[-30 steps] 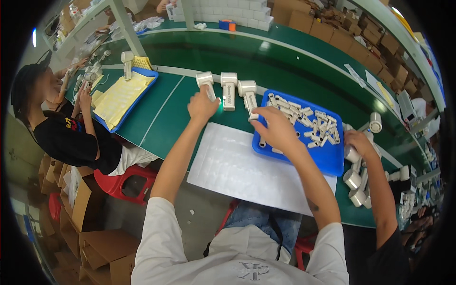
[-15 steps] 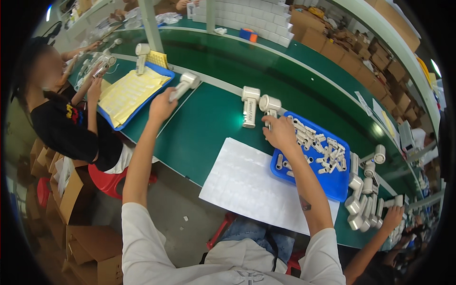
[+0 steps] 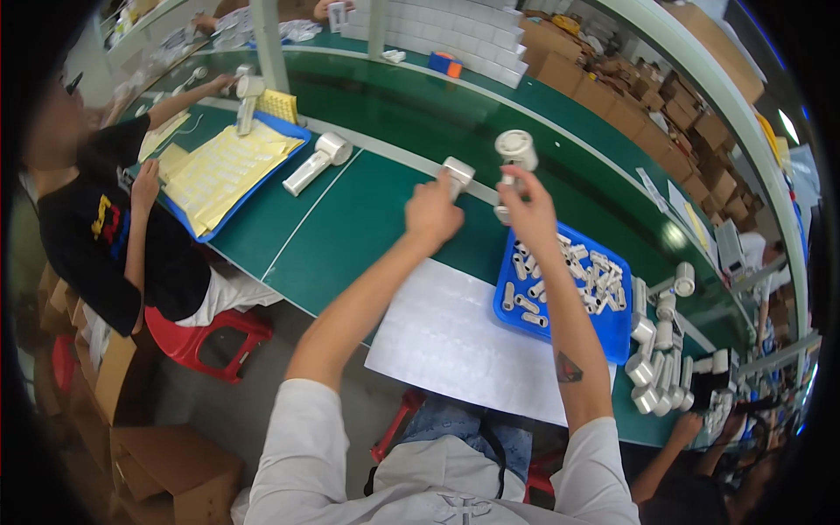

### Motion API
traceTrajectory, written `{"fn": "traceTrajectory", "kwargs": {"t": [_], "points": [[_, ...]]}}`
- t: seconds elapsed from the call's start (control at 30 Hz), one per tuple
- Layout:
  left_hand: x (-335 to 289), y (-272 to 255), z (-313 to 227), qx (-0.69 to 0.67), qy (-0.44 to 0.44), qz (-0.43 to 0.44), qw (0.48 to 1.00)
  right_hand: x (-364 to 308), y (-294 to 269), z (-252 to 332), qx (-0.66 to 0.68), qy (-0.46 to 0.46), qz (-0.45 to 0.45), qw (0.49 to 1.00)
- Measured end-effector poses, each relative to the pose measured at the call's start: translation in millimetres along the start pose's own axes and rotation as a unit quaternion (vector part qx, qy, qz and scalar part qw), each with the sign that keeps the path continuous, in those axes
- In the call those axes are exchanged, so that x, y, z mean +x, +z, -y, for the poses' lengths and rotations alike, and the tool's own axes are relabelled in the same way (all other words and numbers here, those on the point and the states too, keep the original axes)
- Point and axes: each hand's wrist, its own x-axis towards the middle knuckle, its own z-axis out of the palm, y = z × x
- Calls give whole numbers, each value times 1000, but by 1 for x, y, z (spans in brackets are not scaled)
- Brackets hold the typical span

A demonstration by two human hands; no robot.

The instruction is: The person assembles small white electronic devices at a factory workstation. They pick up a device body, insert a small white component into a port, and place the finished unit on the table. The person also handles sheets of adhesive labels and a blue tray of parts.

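Note:
My left hand point(image 3: 433, 214) is closed over the handle of a white handheld fan point(image 3: 458, 170) in the middle of the green table. Its fingers and back hide most of that handle; the round head sticks out past the fingertips. To the right, my right hand point(image 3: 531, 208) grips a second white handheld fan point(image 3: 515, 149) by its handle, with the grille of its head facing up. A third handheld fan point(image 3: 330, 150) lies on the table to the left, untouched. Below my right forearm is a blue tray point(image 3: 620, 350) of small white plastic parts point(image 3: 600, 284).
A white sheet point(image 3: 455, 341) covers the near table edge. Several more fans point(image 3: 662, 372) are crowded at the right, near another person's hand point(image 3: 687, 429). At the left, a co-worker point(image 3: 96, 210) sits by a blue tray point(image 3: 206, 234) holding yellow sheets point(image 3: 232, 166).
My left hand has let go of the left fan, now lying on the table, and moved right onto the middle fan. My right hand has raised its fan.

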Motion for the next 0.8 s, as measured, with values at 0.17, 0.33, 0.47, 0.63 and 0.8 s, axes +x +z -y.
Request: {"fn": "traceTrajectory", "kwargs": {"t": [0.17,0.33,0.47,0.63,0.8], "points": [[12,-66,101,1,54,-80,995,-4,72,-21,-157,-50,2,986],[4,-107,180,127,47,-63,989,1,157,17,-110,74,103,986],[-9,-90,145,47,109,-160,980,2,173,-4,-175,40,213,961],[-139,-118,118,-242,2,-126,962,-73,21,27,-79,-116,254,957],[-275,-96,84,-421,-272,-124,856,-201,-177,2,-225,-62,83,969]]}}
